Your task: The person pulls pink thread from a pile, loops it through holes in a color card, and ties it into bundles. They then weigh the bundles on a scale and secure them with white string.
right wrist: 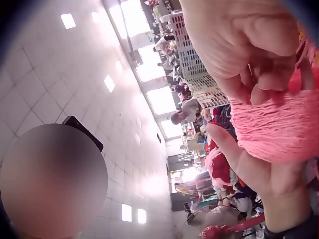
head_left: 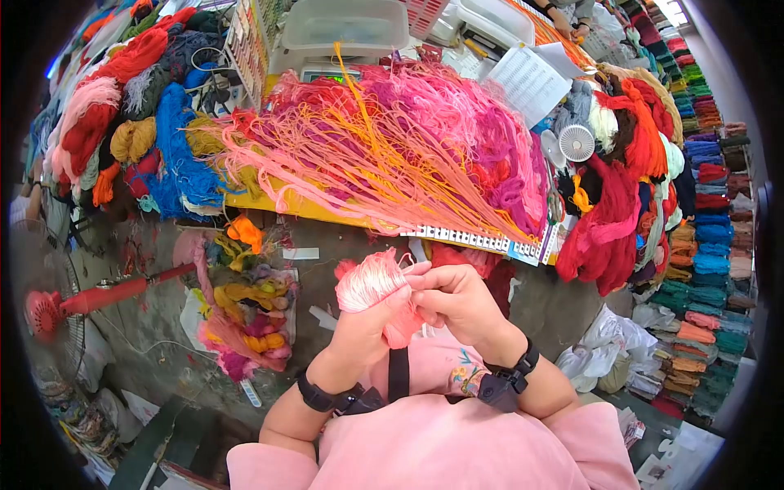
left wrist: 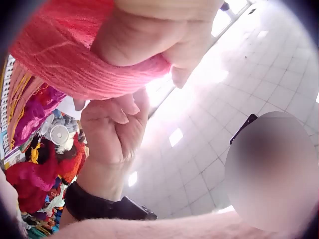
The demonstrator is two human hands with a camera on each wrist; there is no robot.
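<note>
A bundle of pink yarn (head_left: 371, 282) is held up in front of the chest in the head view. The left hand (head_left: 371, 322) grips it from below, with its fingers partly hidden by the strands. At the bundle's right side the right hand (head_left: 461, 302) has its thumb and fingertips pinched together; a thin strand seems to run there, too small to tell for sure. In the left wrist view the pink yarn (left wrist: 84, 69) passes under the left hand (left wrist: 154, 35), with the right hand (left wrist: 112, 129) close below. The right wrist view shows curled right fingers beside the yarn (right wrist: 279, 124).
A table with a yellow edge (head_left: 310, 211) bears a large heap of pink, purple and orange yarn (head_left: 457, 122), papers (head_left: 529, 82) and a small white fan (head_left: 576, 143). A red-armed fan (head_left: 106, 298) stands at left, near a lower pile of mixed yarn (head_left: 253, 318).
</note>
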